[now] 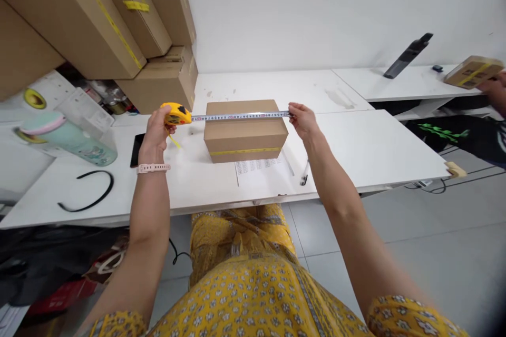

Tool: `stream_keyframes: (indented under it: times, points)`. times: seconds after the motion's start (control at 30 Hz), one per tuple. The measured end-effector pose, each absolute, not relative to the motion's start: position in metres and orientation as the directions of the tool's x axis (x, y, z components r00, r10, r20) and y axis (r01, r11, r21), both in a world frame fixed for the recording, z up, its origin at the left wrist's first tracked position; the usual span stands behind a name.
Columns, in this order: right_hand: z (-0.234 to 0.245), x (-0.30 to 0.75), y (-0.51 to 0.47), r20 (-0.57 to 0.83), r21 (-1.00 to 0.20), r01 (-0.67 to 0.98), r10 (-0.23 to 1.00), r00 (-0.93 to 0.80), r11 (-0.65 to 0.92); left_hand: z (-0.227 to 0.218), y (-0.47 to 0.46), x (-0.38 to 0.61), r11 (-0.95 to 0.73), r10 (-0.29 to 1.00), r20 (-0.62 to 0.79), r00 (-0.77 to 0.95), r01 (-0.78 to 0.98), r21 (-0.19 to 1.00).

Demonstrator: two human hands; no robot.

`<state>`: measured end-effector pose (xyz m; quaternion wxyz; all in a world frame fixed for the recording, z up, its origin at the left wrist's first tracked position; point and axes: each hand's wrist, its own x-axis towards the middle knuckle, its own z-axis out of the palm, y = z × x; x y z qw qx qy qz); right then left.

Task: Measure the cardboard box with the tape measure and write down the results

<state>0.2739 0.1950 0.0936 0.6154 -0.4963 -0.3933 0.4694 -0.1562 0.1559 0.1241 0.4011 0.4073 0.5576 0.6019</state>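
Note:
My left hand (158, 127) is closed around the yellow case of a tape measure (177, 114). Its metal blade (237, 116) is drawn out to the right, stretched across the top of a brown cardboard box (245, 143). The blade's free end is pinched between the fingers of my right hand (302, 118), just past the box's right side. Yellow tape runs along the box's near face. Partly under the box lies a printed sheet (261, 171), and a pen (305, 172) is to the right of it.
Cardboard boxes (158, 81) are stacked at the back left. A mint tumbler (75, 137), a black headband (106, 189) and a dark phone (136, 150) lie on the left. At the far right, another person's hand (494, 89) is at a small taped box (472, 72); a black bottle (409, 55) stands nearby.

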Motion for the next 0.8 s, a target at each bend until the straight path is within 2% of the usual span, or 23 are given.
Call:
stream_keyframes:
  times: [0.07, 0.2, 0.33, 0.47, 0.63, 0.8]
  points:
    - [0.088, 0.262, 0.204, -0.038, -0.984, -0.179, 0.955, 0.294, 0.015, 0.118, 0.161, -0.163, 0.005, 0.932, -0.008, -0.362, -0.009, 1.0]
    - [0.086, 0.245, 0.208, -0.097, -0.99, -0.126, 0.94, 0.328, -0.058, 0.106, 0.162, -0.16, 0.012, 0.947, -0.009, -0.32, 0.005, 1.0]
    - [0.08, 0.241, 0.206, -0.152, -0.988, -0.057, 0.956, 0.25, -0.142, 0.102, 0.16, -0.146, -0.017, 0.961, 0.008, -0.276, -0.028, 0.999]
    - [0.073, 0.24, 0.205, -0.252, -0.966, -0.094, 0.956, 0.149, -0.24, 0.104, 0.156, -0.134, -0.035, 0.967, 0.021, -0.254, -0.05, 0.998]
    - [0.069, 0.24, 0.208, -0.274, -0.96, -0.099, 0.947, 0.165, -0.26, 0.104, 0.153, -0.134, -0.048, 0.978, 0.037, -0.204, -0.045, 0.998]
    - [0.069, 0.24, 0.209, -0.259, -0.966, -0.046, 0.944, 0.205, -0.255, 0.108, 0.159, -0.133, -0.069, 0.963, 0.048, -0.265, -0.069, 0.995]
